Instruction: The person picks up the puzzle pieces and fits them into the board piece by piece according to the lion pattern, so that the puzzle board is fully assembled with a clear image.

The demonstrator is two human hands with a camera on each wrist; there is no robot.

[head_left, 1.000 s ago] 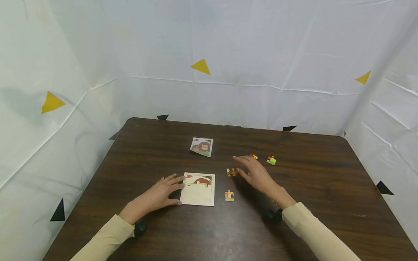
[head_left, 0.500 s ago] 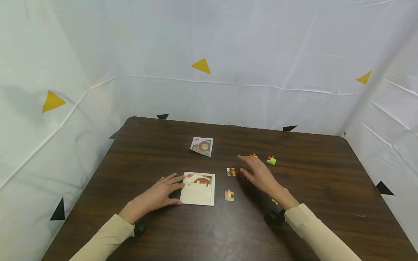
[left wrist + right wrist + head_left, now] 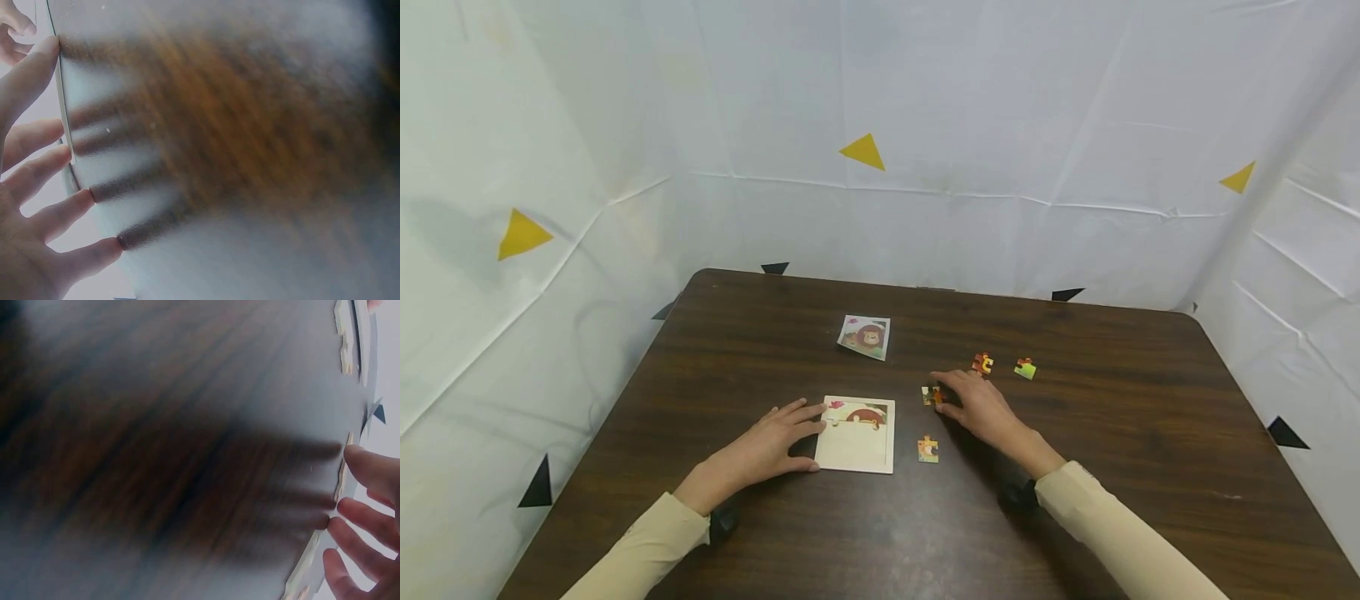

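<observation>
- Your right hand [image 3: 983, 406] is partly spread, thumb and forefinger apart on either side of a jigsaw piece [image 3: 929, 395]; no closed pinch is visible, and firm contact cannot be confirmed. The bent fingers suit lifting something thin by its edges.
- Your left hand [image 3: 766, 447] is wide, fingers spread and tips against the left edge of the puzzle board [image 3: 857, 452]. This appears intended to keep the board from sliding.
- The board lies flat between your hands, within reach of both. Fitted pieces [image 3: 854, 412] fill its far part; the near part shows bare backing.
- A lower piece [image 3: 928, 450] lies just beside the board's right edge, apart from your fingers.
- Beyond your right hand lie a red-and-yellow piece [image 3: 982, 364] and a green piece [image 3: 1026, 368], spaced so each can be taken separately.
- The lion card [image 3: 865, 337] rests on the tabletop [image 3: 760, 350] beyond the board, picture upward, probably so you can see it past your hands.
</observation>
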